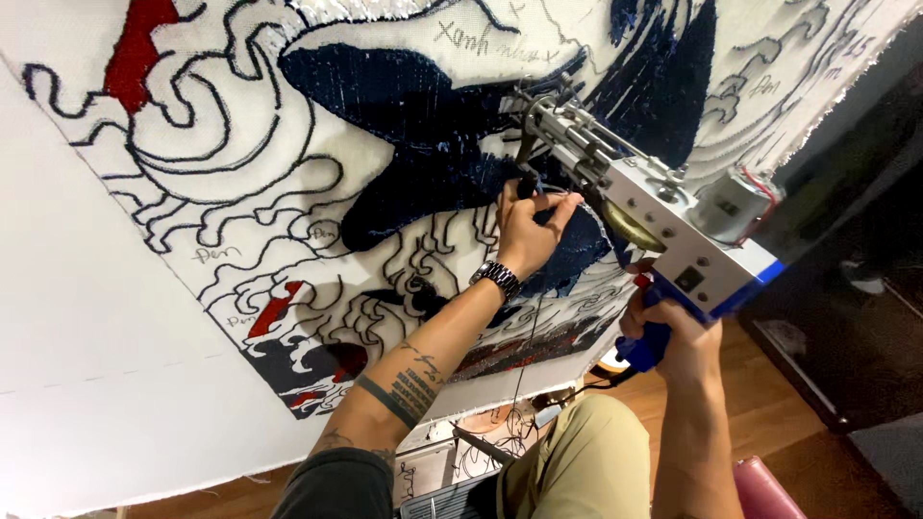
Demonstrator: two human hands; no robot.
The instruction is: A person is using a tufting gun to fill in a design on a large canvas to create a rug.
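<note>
Head view is showing a tufting gun [654, 207] pressing its needle into the dark blue patch at the centre of a stretched cloth [240, 144]. The right hand [673, 332] is gripping its blue handle, fingers closed. The left hand [529, 226] is pinching the gun's front knob.

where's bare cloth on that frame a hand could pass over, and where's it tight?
Free: the plain white cloth left of the outlined pattern, down to the wooden floor. Crowded: the dark blue tufted patch, where the left hand pinches at the tufting gun nose while the right hand grips its blue handle.
</note>
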